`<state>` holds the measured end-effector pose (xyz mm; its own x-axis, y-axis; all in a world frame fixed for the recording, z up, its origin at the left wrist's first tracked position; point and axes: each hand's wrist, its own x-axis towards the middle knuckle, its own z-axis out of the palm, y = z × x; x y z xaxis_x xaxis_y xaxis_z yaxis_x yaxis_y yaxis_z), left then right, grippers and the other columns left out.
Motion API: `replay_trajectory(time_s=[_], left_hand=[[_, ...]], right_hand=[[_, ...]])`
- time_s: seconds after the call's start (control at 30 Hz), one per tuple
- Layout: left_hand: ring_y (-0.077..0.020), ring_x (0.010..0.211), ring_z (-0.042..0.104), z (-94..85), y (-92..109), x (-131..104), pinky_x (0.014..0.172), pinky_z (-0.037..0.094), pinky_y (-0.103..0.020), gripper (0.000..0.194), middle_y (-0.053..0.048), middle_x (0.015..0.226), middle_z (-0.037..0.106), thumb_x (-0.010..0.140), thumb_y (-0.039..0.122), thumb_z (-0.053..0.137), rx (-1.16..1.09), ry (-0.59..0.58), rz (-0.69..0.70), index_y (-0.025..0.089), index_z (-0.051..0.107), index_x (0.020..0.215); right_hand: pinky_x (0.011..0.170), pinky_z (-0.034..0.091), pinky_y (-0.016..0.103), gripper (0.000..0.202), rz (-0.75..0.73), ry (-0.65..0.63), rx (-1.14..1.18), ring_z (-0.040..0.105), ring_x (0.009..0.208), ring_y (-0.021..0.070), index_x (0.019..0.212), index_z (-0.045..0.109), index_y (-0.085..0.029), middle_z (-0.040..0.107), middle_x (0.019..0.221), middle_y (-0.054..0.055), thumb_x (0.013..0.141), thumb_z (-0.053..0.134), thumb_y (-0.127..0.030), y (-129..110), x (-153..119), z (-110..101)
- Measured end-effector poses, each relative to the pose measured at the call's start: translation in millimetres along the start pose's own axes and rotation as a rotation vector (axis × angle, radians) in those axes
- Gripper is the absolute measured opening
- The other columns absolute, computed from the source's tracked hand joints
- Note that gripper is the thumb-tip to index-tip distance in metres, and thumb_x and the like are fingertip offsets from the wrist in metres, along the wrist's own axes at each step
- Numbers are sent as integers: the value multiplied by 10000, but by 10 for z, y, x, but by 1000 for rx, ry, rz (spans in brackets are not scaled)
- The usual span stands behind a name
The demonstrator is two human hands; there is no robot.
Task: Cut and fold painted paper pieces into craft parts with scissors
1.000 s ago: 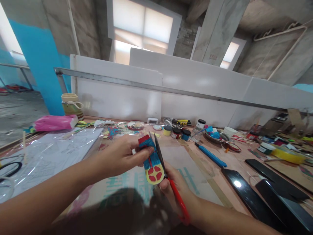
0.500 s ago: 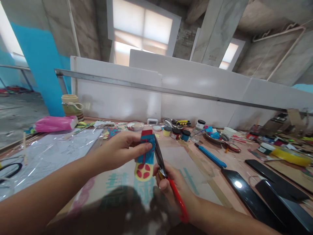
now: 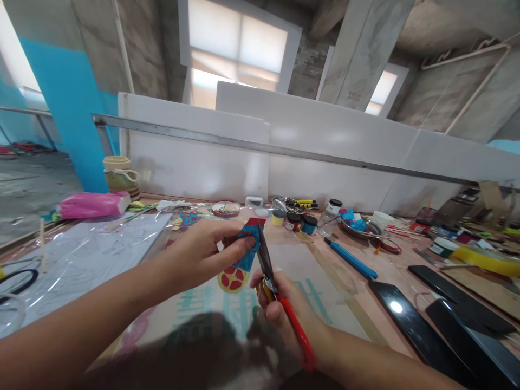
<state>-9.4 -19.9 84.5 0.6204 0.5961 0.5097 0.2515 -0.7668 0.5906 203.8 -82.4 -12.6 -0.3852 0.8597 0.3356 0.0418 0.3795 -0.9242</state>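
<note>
The left hand [image 3: 203,252] pinches a painted cutout [image 3: 249,252] between thumb and fingers, holding it up above the bench [image 3: 349,260]. The cutout is tilted, with a red band at its upper end, a blue middle and, at the lower end, a yellow disc bearing red patches. The right hand [image 3: 286,309] grips red-handled scissors [image 3: 294,330], their blades pointing up and away from the person, with the tips at the cutout's right edge near the red band; whether they touch it is hard to tell. Under both hands lies a pale sheet [image 3: 284,260] with green marks. Beyond the hands stand small paint jars with yellow, dark red and blue contents, and behind them yellow-and-black pliers [image 3: 304,204]. To the right lie a blue pen-like tool [image 3: 351,259] and a black phone [image 3: 402,319], near each other. On the left, drawings [image 3: 101,254] lie beneath clear plastic, with a pink packet [image 3: 93,205] at their far edge and a mug [image 3: 121,176] behind it.
</note>
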Motion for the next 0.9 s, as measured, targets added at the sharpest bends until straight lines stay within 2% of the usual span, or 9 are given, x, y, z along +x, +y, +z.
replay_trajectory(time_s=[0.1, 0.33, 0.47, 0.73, 0.9], left_hand=[[-76, 559, 347, -12, 12, 4, 487, 278, -180, 309, 60, 604, 376, 981, 270, 480, 35, -9, 19, 162, 564, 704], [-83, 560, 398, 27, 14, 2, 482, 328, -172, 314, 52, 613, 446, 985, 331, 501, -120, 8, -58, 156, 631, 759], [-89, 574, 432, 33, 14, 3, 491, 343, -175, 318, 43, 623, 478, 984, 348, 503, -111, -12, -75, 152, 647, 779], [-80, 563, 387, -9, 41, 13, 479, 296, -173, 310, 57, 609, 411, 974, 308, 494, -23, -40, -38, 166, 581, 712], [-79, 548, 355, -9, 48, 5, 469, 283, -178, 330, 61, 598, 374, 972, 315, 493, -34, -34, -37, 169, 544, 681]], right_hand=[[534, 238, 264, 622, 15, -4, -9, 300, 597, 106, 1121, 540, -225, 371, 690, -69, 852, 556, -785, -14, 4, 0], [546, 248, 257, 647, 33, 32, 26, 315, 618, 106, 1134, 551, -233, 388, 721, -58, 825, 577, -800, 29, -5, 0], [540, 245, 249, 645, 45, 37, 13, 304, 631, 108, 1137, 549, -233, 376, 741, -51, 838, 552, -804, 19, -14, 0], [506, 244, 233, 599, 42, 14, -1, 291, 594, 101, 1107, 549, -219, 353, 721, -54, 879, 533, -773, 13, -26, 14], [506, 264, 238, 650, 55, 42, 14, 315, 579, 104, 1051, 548, -193, 349, 686, -61, 848, 526, -811, 13, -17, 41]])
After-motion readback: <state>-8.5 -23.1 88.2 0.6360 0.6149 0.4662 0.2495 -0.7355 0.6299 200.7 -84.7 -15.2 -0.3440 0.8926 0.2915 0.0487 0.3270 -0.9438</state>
